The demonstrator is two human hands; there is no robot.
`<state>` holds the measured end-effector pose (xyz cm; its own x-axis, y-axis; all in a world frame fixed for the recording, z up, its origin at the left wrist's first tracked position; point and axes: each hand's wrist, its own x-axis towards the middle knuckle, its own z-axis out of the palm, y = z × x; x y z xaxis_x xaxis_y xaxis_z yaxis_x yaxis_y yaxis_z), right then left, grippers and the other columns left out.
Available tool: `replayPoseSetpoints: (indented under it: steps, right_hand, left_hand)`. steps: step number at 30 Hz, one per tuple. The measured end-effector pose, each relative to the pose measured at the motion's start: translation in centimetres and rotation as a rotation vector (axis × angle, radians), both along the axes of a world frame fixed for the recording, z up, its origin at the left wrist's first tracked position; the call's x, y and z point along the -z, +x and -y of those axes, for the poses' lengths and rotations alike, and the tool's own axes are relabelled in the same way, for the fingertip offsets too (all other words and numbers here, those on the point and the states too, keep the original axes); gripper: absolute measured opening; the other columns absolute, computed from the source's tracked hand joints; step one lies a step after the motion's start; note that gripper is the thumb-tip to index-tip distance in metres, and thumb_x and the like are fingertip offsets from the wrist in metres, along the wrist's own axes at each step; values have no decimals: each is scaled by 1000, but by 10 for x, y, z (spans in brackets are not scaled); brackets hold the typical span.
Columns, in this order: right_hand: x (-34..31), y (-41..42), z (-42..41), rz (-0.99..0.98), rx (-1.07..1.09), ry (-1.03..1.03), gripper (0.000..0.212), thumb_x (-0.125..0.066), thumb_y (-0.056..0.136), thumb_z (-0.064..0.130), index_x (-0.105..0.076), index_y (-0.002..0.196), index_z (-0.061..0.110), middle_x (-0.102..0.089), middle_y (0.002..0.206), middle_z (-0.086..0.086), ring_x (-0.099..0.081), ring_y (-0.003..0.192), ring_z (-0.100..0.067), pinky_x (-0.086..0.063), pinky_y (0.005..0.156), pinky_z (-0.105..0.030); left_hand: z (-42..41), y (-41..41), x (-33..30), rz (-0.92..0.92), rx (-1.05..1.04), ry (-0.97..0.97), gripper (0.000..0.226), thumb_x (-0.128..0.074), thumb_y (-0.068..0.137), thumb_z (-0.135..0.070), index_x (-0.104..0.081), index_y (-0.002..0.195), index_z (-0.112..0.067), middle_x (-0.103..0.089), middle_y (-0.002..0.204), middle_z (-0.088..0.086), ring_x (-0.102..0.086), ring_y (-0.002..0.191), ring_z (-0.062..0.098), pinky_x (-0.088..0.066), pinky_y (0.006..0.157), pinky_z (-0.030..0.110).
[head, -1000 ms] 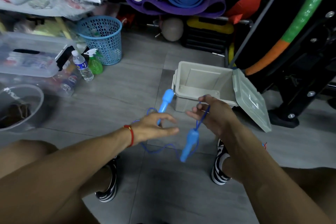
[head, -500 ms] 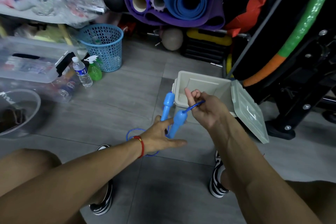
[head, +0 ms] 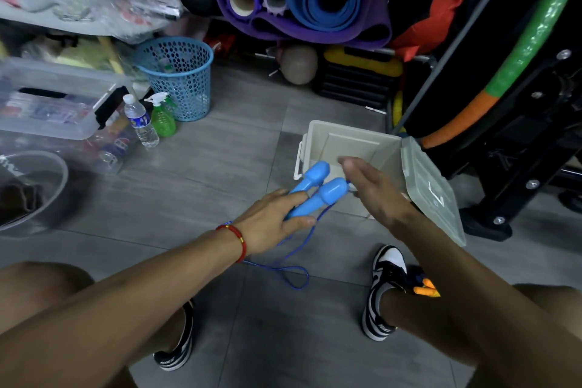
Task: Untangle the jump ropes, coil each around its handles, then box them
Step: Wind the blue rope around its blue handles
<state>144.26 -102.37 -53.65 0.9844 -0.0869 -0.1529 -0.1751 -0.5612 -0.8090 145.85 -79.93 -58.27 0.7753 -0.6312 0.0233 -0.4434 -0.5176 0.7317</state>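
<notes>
**Handles paired, coiling about to begin**

The left hand [head: 271,224] grips the two blue handles [head: 315,189] side by side, just near of the open beige box [head: 346,142]. The right hand [head: 374,189] hovers flat beside them, fingers straight; whether it pinches the rope is hidden. The blue cord [head: 291,261] hangs loose, looping over the floor between the shoes. Judged from this, coiling is in hand; next the right hand must catch the cord and wind it round the handles. The hinged lid [head: 431,192] stands open on the right; bare floor lies to the left.
</notes>
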Motion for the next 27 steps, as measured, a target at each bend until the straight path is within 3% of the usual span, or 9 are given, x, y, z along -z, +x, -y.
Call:
replayPoseSetpoints:
  steps: [2,4,6,8,12,15,18,22,27]
  right_hand:
    - [-12,-6,-8,-11,-143,219,36,-49,100,52,-58,133,41,-57,134,18,-52,122,3,-40,103,-18]
    - [-17,-7,-10,66,-215,222,29,-55,100,43,-61,127,35,-63,123,15,-57,111,3,-43,93,-10]
    - [-19,-3,-8,141,-183,153,22,-55,99,39,-63,118,31,-66,106,15,-61,97,-3,-48,87,-16]
    - [-17,1,-5,153,-154,125,19,-52,98,39,-64,111,32,-66,95,14,-63,82,-10,-53,76,-27]
    - [-9,10,-2,99,-102,261,22,-49,102,31,-69,98,23,-55,65,12,-47,55,-11,-42,50,-30]
    - [-12,26,-5,161,-67,183,26,-49,101,30,-70,89,20,-51,57,14,-44,54,-7,-39,51,-26]
    - [-17,40,-8,216,-78,88,37,-49,93,45,-69,81,16,-51,59,7,-45,56,-9,-39,56,-28]
    - [-21,52,-8,254,-53,7,39,-50,94,45,-69,79,14,-60,71,-10,-49,64,-11,-43,63,-32]
    - [-33,74,-5,240,42,-54,39,-57,95,42,-67,66,18,-46,51,8,-41,51,-6,-32,50,-16]
  left_hand:
    - [2,-2,-15,-15,71,-69,21,-66,94,-38,-50,87,-28,-49,78,-6,-48,67,10,-44,60,27]
    - [4,-5,-27,-16,107,-80,21,-68,94,-36,-53,103,-24,-55,80,-11,-52,67,9,-43,57,22]
    - [5,-5,-35,-41,96,-98,37,-68,93,-36,-44,120,-27,-54,78,-19,-49,59,7,-39,55,17]
    - [7,-5,-38,-154,54,-181,49,-70,92,-33,-32,124,-34,-53,76,-14,-45,52,12,-43,52,24]
    - [7,-3,-38,-379,-1,-270,40,-62,98,-24,-32,122,-29,-60,76,-1,-46,55,17,-46,54,30]
    - [5,2,-39,-509,15,-292,14,-52,103,-25,-47,109,-13,-64,81,3,-48,62,15,-43,57,27]
    - [8,6,-42,-568,-12,-322,16,-49,104,-27,-52,99,-12,-61,78,6,-47,56,11,-39,49,24]
    - [14,9,-45,-611,27,-374,19,-46,105,-31,-47,100,-12,-53,75,7,-41,45,18,-31,39,25]
    - [17,22,-47,-543,-116,-403,17,-55,97,-41,-52,99,-24,-65,77,9,-50,43,25,-39,38,26]
